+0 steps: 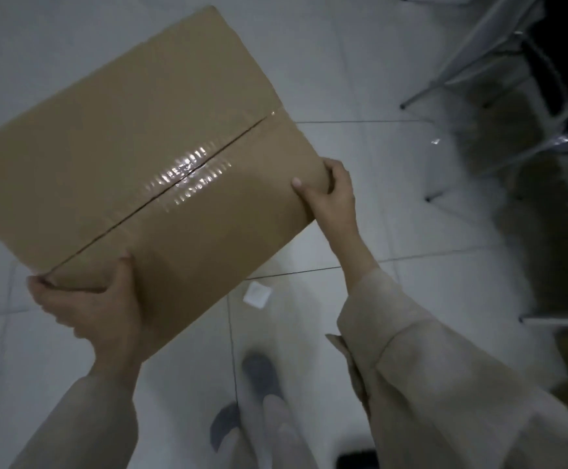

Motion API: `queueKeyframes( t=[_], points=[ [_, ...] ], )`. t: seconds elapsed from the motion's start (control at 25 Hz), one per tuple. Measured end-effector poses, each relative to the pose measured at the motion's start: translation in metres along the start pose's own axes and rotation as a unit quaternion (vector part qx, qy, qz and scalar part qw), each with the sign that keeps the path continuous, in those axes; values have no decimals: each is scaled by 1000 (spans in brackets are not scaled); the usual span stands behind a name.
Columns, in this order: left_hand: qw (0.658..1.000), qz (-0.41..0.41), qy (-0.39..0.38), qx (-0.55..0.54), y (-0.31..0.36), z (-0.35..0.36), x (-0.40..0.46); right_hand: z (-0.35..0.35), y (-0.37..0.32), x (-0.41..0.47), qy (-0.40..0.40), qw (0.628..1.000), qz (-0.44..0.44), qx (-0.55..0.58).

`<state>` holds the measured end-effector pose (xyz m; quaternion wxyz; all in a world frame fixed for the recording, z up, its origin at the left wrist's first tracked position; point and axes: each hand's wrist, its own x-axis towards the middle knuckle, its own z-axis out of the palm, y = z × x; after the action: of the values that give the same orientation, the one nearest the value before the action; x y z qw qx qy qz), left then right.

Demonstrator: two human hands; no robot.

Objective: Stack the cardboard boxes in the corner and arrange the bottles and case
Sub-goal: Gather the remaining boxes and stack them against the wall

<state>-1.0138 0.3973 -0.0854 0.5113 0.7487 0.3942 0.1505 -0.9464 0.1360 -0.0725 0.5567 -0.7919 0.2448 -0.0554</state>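
A large brown cardboard box (pixel 133 164) fills the upper left of the head view, held in the air above the floor and turned at an angle. Its top flaps are sealed with clear tape that shines along the seam. My left hand (pixel 89 306) grips its near left corner, thumb on top. My right hand (pixel 331 194) holds the right edge, thumb on top and fingers around the side. No bottles or case are in view.
White tiled floor (pixel 394 198) lies below. Metal chair or table legs (pixel 461 72) stand at the upper right, with dark shapes behind them. A small white scrap (pixel 257 294) lies on the floor. My feet in grey slippers (pixel 258 374) are at the bottom.
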Motion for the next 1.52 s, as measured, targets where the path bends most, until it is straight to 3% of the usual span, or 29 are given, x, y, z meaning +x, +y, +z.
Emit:
queueKeyframes(
  t=[0.16, 0.28, 0.52, 0.84, 1.0, 1.16, 1.36, 1.52],
  points=[
    [984, 90, -151, 19, 67, 53, -62, -142, 31, -61, 158, 982, 53, 85],
    [951, 149, -266, 45, 102, 94, -147, -235, 64, -123, 270, 950, 94, 123],
    [841, 214, -486, 101, 106, 144, -372, -391, 147, -268, 465, 850, 190, 158],
    [685, 287, -654, 146, 75, 143, -628, -517, 216, -437, 612, 720, 272, 180],
    [582, 271, -747, 171, 56, 167, -719, -575, 244, -473, 679, 647, 298, 177],
    [518, 277, -789, 180, 49, 210, -801, -636, 272, -475, 703, 617, 313, 164],
    [479, 315, -800, 177, 71, 288, -893, -722, 296, -430, 722, 597, 307, 168],
    [464, 371, -784, 179, 94, 343, -968, -793, 321, -393, 718, 606, 299, 170]
  ],
)
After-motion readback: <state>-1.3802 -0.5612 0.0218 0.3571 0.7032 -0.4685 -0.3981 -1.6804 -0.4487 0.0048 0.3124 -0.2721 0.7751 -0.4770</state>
